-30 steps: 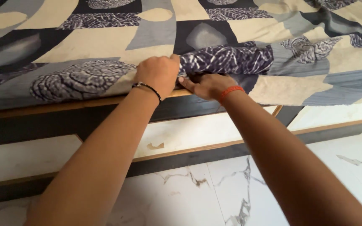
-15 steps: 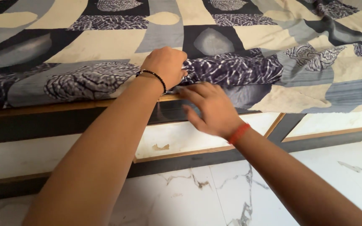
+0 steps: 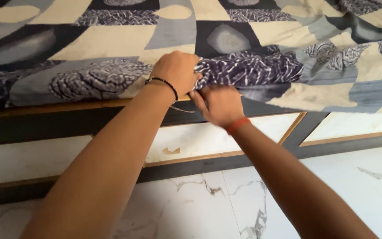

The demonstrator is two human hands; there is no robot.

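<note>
Left hand (image 3: 178, 71) closed, gripping a bunched fold of the patterned sheet (image 3: 248, 68) at the bed edge (image 3: 67, 107). Right hand (image 3: 219, 105) just below, fingers tucked under the sheet; grip cannot be told.

Patterned bedsheet (image 3: 253, 71) bunched over bed edge.

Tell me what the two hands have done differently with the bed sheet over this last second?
The right hand slid from lying flat along the sheet's edge to under it, its fingers now tucked beneath the hanging patterned bed sheet by the wooden bed frame. The left hand stayed bunched on the sheet's edge at about the same spot. The sheet is still draped over the frame, the marble floor unchanged.
</note>
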